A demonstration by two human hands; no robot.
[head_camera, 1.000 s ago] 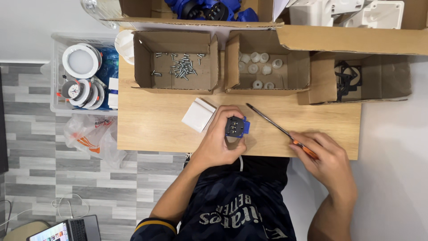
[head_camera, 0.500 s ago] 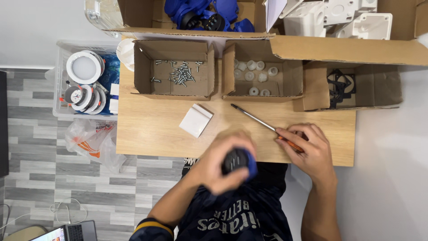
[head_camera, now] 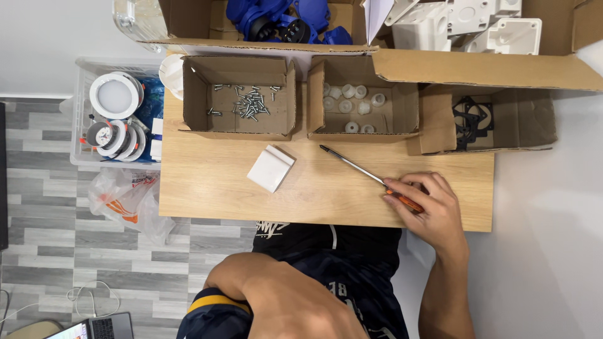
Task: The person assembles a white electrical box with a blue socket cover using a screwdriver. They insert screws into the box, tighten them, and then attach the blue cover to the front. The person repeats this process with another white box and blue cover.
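Gripping the orange handle of a screwdriver [head_camera: 355,166] with the right hand [head_camera: 433,210], fingers curling closed around it, well to the right of the white square plate [head_camera: 271,168]. Keeping the tool lying flat, its tip pointing back toward that plate and stopping just short of it. Not showing the left hand at all: only a bent arm below the plate, so impossible to tell whether it is open, closed or holding anything.

Judging the work as somewhere in the middle. Leaving the plate lying alone and untouched, with no screw showing in it. Sitting loose in the open cardboard box [head_camera: 239,103] just above the plate, a scatter of small screws [head_camera: 248,103]. Waiting in the next box [head_camera: 363,103], above and right of the plate, a handful of white caps. Farther right of the plate, holding black ring-shaped parts, a third box [head_camera: 477,119]. Well above the plate, piling up in a larger carton, blue parts [head_camera: 282,19] and white housings [head_camera: 477,19].

Bearing all of it, a pale wooden table [head_camera: 207,188]. Left of the plate, standing off the table's edge, a clear bin [head_camera: 81,113] of round white lamps, with a crumpled plastic bag [head_camera: 125,198] below it. Running underneath, grey plank flooring; far below and left of the plate, a laptop corner [head_camera: 94,328].
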